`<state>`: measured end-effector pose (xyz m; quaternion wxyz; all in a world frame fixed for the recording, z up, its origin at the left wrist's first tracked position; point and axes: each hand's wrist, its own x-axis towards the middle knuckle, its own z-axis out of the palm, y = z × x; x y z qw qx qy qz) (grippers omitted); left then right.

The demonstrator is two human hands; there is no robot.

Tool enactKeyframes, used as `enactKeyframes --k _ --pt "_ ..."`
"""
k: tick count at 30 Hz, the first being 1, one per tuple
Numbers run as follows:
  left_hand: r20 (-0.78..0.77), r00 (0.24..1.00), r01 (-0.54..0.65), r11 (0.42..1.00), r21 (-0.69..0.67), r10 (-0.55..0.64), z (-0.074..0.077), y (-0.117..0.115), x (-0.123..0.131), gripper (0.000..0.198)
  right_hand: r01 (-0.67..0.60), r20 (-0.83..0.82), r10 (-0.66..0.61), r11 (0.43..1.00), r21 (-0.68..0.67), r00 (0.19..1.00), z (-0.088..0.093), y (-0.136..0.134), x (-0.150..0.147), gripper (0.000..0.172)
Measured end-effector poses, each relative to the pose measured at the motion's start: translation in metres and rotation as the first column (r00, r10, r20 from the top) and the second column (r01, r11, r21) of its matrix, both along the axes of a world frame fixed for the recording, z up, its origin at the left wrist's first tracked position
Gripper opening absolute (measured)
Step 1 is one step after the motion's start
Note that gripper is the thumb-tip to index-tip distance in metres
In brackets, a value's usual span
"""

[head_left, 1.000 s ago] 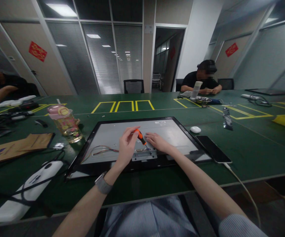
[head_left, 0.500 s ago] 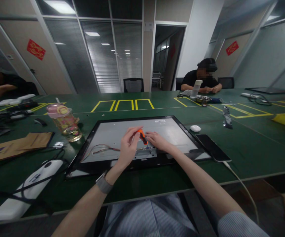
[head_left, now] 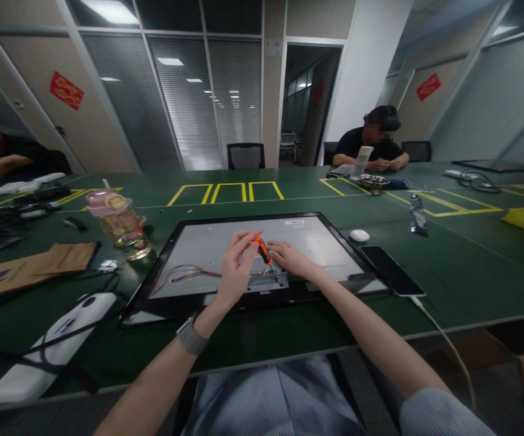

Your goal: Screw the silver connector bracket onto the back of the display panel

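Observation:
An orange-and-black screwdriver (head_left: pixel 263 252) slants tip-down over the metal bracket (head_left: pixel 266 281) along the near side of a flat display panel (head_left: pixel 225 242). My left hand (head_left: pixel 239 260) grips its handle between thumb and fingers, the wrist wearing a watch. Just right of the handle is my right hand (head_left: pixel 291 259), low over the panel, fingers stretched toward the tool and slightly apart; its thumb is hidden. I cannot tell whether those fingertips touch the screwdriver. Thin coloured wires (head_left: pixel 193 274) run left from the bracket across the grey panel back.
A phone (head_left: pixel 391 270) with a cable and a white earbud case (head_left: pixel 359 235) lie to the right. Leftward are a drink bottle (head_left: pixel 119 227), brown paper bag (head_left: pixel 30 269) and white power bank (head_left: pixel 53 348) with black cords. Two people sit across the green table (head_left: pixel 225 209).
The screwdriver's handle has turned slightly in my left hand. Both hands stay in nearly the same place, and the panel has not moved.

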<state>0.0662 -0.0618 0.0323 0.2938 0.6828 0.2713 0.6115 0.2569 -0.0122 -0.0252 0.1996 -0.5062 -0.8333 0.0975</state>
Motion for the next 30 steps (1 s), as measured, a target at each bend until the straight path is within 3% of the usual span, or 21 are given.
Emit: enactKeyframes --k 5,10,17,30 --pt "0.004 0.998 0.067 0.998 -0.018 -0.067 0.0021 -0.0022 0.0011 0.028 -0.021 -0.001 0.021 1.0 -0.005 1.0 -0.0003 0.0006 0.0004 0.039" --pt "0.001 1.0 0.004 1.0 -0.017 -0.004 -0.0006 -0.0021 0.0024 0.022 -0.003 0.013 0.003 1.0 0.0 1.0 -0.0015 0.0013 0.0005 0.039" --pt "-0.023 1.0 0.009 1.0 0.001 -0.009 0.0 -0.0031 0.0009 0.03 -0.011 -0.005 0.011 1.0 0.006 1.0 -0.0015 0.0009 0.0009 0.04" --pt "0.007 0.999 -0.035 0.999 -0.033 0.035 0.001 -0.0002 0.002 0.023 0.005 -0.002 -0.005 1.0 -0.005 1.0 -0.0033 0.0027 0.0013 0.041"
